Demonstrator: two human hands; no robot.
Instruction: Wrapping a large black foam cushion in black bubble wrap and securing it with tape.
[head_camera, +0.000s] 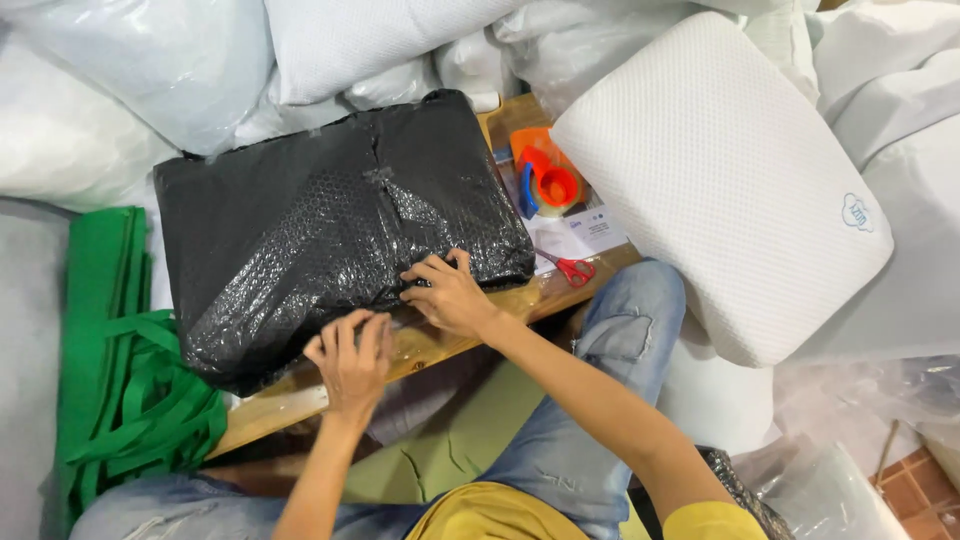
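Head view, looking down at a person seated at a low wooden table (440, 345). A large flat parcel (340, 220) wrapped in black bubble wrap lies across the table and covers most of it. Both hands rest on the near edge of the parcel, just beside each other but not touching. The left hand (350, 362) lies flat with fingers together, pressing the wrap down near the table edge. The right hand (450, 293) sits a little farther in, its fingers bent and spread on the wrap; neither hand grips anything.

Beyond the parcel's right end, an orange and blue tape dispenser (545, 180) stands on sheets of paper (585, 232), and red scissors (572, 268) lie near the table's front edge. A white knitted pillow (720, 180) leans at the right, touching the person's knee in blue jeans (630, 320). Folded green bags (125, 370) are stacked at the left, beside the parcel. White pillows in clear plastic (130, 80) are piled all around the far side.
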